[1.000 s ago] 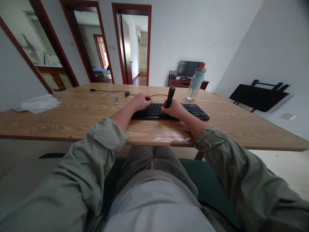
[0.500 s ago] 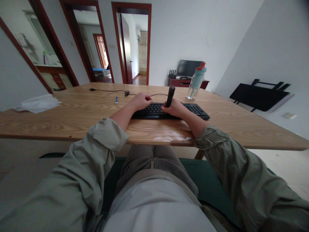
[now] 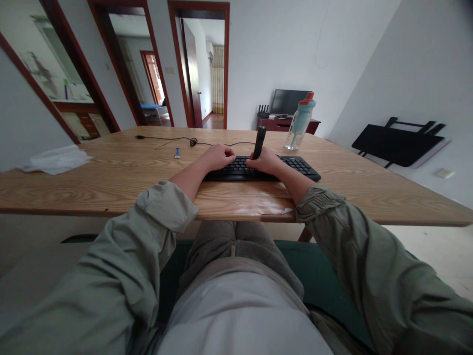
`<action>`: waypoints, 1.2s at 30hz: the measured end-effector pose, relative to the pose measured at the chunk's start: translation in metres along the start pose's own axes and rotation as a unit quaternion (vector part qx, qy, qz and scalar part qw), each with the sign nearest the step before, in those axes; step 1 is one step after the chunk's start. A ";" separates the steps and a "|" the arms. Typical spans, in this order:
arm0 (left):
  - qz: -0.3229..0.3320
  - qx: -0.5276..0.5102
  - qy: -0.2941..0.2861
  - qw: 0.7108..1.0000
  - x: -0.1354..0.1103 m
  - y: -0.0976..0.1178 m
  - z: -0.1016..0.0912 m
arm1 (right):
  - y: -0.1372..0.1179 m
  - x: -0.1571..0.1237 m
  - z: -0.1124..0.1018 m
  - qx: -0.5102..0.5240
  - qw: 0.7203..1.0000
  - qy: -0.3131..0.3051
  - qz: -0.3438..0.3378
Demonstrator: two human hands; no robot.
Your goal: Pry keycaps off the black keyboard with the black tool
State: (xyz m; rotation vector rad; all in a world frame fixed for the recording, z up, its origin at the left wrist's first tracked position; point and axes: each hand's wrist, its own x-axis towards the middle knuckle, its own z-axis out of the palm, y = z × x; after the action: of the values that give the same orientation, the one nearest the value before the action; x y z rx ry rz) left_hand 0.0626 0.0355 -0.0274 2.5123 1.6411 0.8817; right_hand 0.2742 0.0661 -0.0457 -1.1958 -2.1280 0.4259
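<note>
**Two hands at a keyboard, the right one holding a dark rod upright**

Head view. The person sits at a wooden desk (image 3: 111, 172) with both forearms reaching forward over its near edge. The right hand (image 3: 266, 161) is closed in a fist round the lower end of a dark rod (image 3: 259, 141); this grip is fully closed on the rod, with the fingers wrapped round it. The rod's long axis stands nearly upright, leaning slightly to the right at the top, and its lower end is hidden inside the fist, so contact with the keys cannot be told. The left hand (image 3: 218, 157) lies curled, knuckles up, on the left part of the keyboard (image 3: 295, 167); it holds nothing that can be seen, and how far its fingers are bent underneath cannot be told. The keyboard's long axis runs left to right across the desk, directly below both hands. The two hands are just beside each other, and the rod rises at the left edge of the right hand, so the left hand is also near it.

Beyond the keyboard: a thin cable (image 3: 166, 139), a small blue item (image 3: 178, 153), and a water bottle (image 3: 300, 121) to the right, well apart from the hands. White cloth or paper (image 3: 55, 159) lies at the desk's far left.
</note>
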 end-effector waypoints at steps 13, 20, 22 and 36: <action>-0.002 0.012 -0.005 1.000 0.000 -0.001 0.000 | -0.002 0.005 -0.001 -0.022 0.999 -0.031 0.028; 0.052 0.040 -0.034 0.997 0.002 0.003 0.010 | 0.001 0.011 0.001 -0.032 0.998 -0.040 0.022; 0.071 0.047 -0.050 0.995 0.003 0.003 0.014 | 0.000 0.009 0.000 -0.030 0.999 -0.032 0.014; 0.081 0.038 -0.053 0.995 -0.002 0.007 0.009 | -0.002 -0.022 0.006 -0.045 0.994 0.054 -0.086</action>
State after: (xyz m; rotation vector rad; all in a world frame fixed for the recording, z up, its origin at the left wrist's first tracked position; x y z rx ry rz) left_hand 0.0722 0.0329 -0.0332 2.7234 1.4862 0.6929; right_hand 0.2766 0.0464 -0.0573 -1.0488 -2.1530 0.1857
